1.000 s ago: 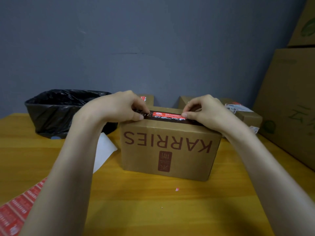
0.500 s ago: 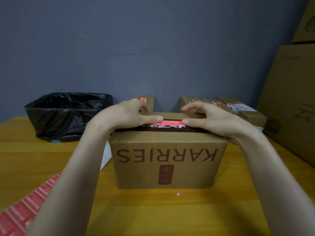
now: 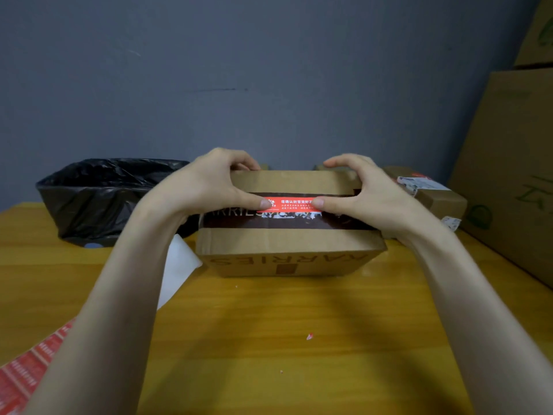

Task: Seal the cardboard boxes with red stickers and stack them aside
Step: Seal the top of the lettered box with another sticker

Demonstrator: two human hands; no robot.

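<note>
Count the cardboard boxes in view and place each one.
4: the KARRIES box at centre, a small labelled box behind it to the right, a large box at far right, and an upper box atop it. More may hide behind the KARRIES box.

A brown cardboard box (image 3: pixel 287 245), banded in dark brown tape (image 3: pixel 239 224) with pale lettering, carries a red sticker (image 3: pixel 294 204) printed in white. The table (image 3: pixel 299 369) is honey-yellow wood grain. Far left, a glossy black bin liner (image 3: pixel 98 193); near left, a red sticker sheet (image 3: pixel 27 369) with white print; right, brown cartons (image 3: pixel 508 175) marked green.
</note>
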